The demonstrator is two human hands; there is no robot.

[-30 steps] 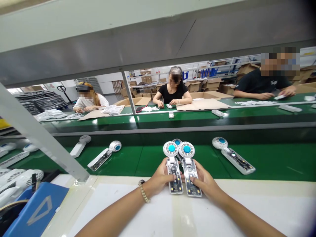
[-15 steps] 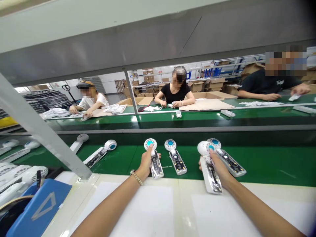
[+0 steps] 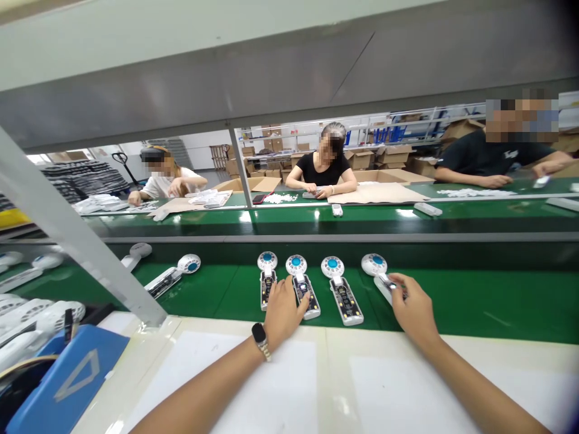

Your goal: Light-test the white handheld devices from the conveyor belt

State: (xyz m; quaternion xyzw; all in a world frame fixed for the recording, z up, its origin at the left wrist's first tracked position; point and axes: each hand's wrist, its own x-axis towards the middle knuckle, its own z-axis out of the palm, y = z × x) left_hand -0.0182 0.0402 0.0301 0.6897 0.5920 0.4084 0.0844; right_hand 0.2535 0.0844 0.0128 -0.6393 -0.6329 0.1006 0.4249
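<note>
Four white handheld devices with round blue-centred heads and exposed circuit boards stand in a row on the green belt. My left hand [image 3: 284, 310] is over the second device [image 3: 312, 308], thumb and fingers apart, touching its body; the leftmost device [image 3: 267, 261] lies just beside the fingers. Untouched, the third device [image 3: 347, 302] lies between my hands. My right hand [image 3: 414, 304] pinches the body of the rightmost device [image 3: 374, 264] between thumb and fingers, hiding its lower part.
More devices [image 3: 189, 264] lie farther left on the belt [image 3: 497, 289]. A blue bin [image 3: 67, 380] and piled white devices are at the lower left, by a slanted metal post [image 3: 81, 235]. Three people sit across the line, with white parts and cardboard before them.
The device that was raised in my left hand is down on the belt, and that hand lies over the row. My right hand has shifted to the right side of its device, now lower. The row is more evenly spread.
</note>
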